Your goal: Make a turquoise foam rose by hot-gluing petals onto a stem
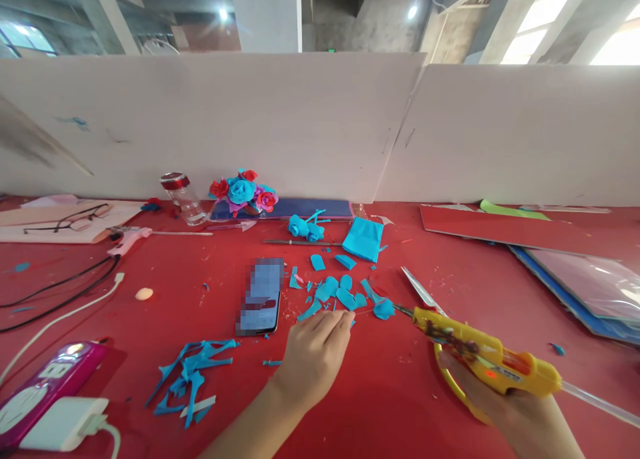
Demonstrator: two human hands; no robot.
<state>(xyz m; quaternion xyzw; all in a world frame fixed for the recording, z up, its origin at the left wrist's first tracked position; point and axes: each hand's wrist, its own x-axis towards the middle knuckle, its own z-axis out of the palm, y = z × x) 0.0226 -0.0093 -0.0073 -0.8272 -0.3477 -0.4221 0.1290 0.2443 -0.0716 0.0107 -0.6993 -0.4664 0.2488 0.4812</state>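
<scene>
My right hand [493, 392] is wrapped round a yellow hot glue gun [460, 339], a clear glue stick [600, 402] jutting from its back end. Its nozzle points left, right beside a small blue paper flower [384, 309]. From that flower a thin stem runs to my left hand [320, 345], whose fingers are pinched together; the grip itself is hidden. Beyond the left hand lie several cut blue petals [327, 289]. A pair of scissors [420, 289] rests under the glue gun, its yellow handle partly behind my right hand.
A phone [263, 295] and blue scraps [193, 372] lie to the left, with a power strip [55, 385] nearer. Behind stand a glass bottle [185, 199] and a paper flower bouquet [243, 191]. Folded blue paper [363, 239] lies mid-table; sheets [590, 279] are stacked right.
</scene>
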